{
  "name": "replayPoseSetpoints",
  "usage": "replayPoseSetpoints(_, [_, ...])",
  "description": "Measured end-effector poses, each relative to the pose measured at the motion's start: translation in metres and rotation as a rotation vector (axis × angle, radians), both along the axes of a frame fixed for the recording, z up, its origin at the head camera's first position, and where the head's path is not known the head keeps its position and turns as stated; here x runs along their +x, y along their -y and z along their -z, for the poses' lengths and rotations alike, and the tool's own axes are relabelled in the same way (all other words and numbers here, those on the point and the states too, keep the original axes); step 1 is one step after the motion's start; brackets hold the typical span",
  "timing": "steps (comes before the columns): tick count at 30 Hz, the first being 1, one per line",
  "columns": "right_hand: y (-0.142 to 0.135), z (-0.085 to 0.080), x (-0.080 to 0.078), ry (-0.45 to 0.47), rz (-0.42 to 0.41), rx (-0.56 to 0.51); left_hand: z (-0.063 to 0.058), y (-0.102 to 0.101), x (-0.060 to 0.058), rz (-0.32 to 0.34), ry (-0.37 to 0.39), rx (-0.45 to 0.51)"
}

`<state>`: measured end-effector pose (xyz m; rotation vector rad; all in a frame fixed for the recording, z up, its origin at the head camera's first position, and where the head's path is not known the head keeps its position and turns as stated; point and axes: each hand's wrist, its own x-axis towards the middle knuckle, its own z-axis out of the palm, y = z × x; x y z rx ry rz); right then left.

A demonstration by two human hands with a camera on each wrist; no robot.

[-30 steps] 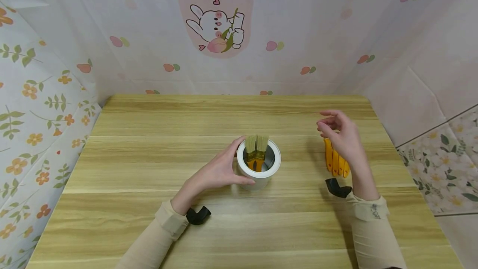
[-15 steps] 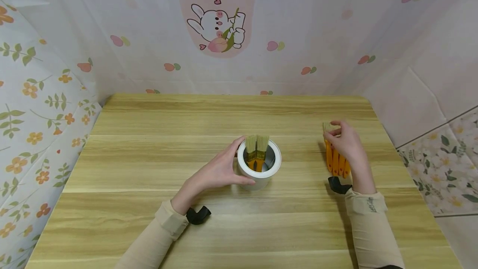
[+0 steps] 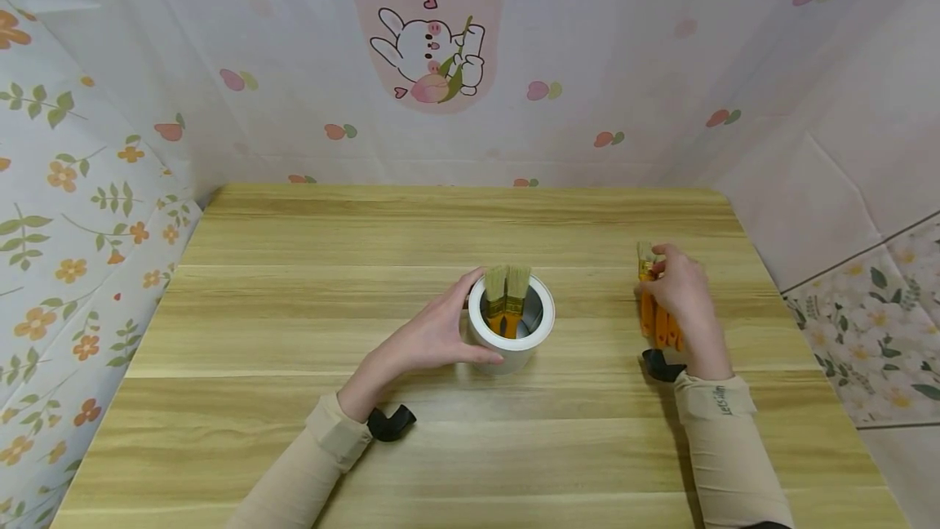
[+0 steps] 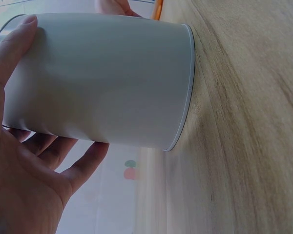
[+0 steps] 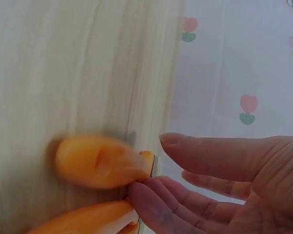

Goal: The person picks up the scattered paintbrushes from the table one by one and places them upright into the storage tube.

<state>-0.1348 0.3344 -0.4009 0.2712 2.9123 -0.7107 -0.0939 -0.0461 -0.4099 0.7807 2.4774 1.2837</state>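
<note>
My left hand [image 3: 433,333] grips a plain white can [image 3: 507,357] round its side, thumb in front and fingers behind. The can stands upright, its side filling much of the left wrist view. Two paintbrushes [image 3: 507,304] with pale bristles and orange handles stand inside it, bristles up. At the right, my right hand [image 3: 679,280] is over a row of several more orange-handled paintbrushes [image 3: 646,317] lying on the table. In the right wrist view, fingertips touch the nearest orange handle [image 5: 95,163], which is blurred, while the thumb stays apart above it. The hand hides part of the row.
The wood-grain table [image 3: 294,447] meets a patterned cloth [image 3: 587,47] hung at the back. Another flowered cloth [image 3: 66,227] borders the left side. A black wrist piece [image 3: 391,423] sits at the left cuff, and another black piece [image 3: 663,366] at the right.
My right hand has come down onto the row of brushes from just above it. The leftmost brush's bristles and metal band now show. The left hand and can have stayed put.
</note>
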Motion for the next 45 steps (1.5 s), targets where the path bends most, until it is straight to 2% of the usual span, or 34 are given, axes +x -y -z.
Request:
replayPoseSetpoints(7, [0.003,0.005,-0.002,-0.040,-0.051,0.081,-0.002,0.000,0.000,0.003,0.012,-0.007])
replayPoseSetpoints(12, [0.005,0.007,-0.003,-0.038,-0.063,0.096,-0.002,0.000,0.001,0.003,0.014,-0.006])
replayPoseSetpoints(22, [0.008,0.006,-0.005,0.071,-0.090,0.003,-0.001,0.000,0.001,-0.001,0.011,-0.008])
replayPoseSetpoints(27, [0.013,-0.001,-0.004,0.035,-0.084,-0.069,-0.001,0.000,0.001,0.003,0.005,-0.003])
replayPoseSetpoints(37, [0.029,-0.030,0.007,-0.127,-0.078,-0.432,-0.001,0.000,0.001,-0.001,0.016,-0.008])
replayPoseSetpoints(40, [0.036,-0.041,0.013,-0.199,-0.082,-0.604,-0.002,0.000,0.001,0.004,0.013,0.000])
replayPoseSetpoints(45, [0.054,-0.058,0.023,-0.359,-0.120,-0.962,-0.002,0.000,0.001,0.007,0.012,-0.001])
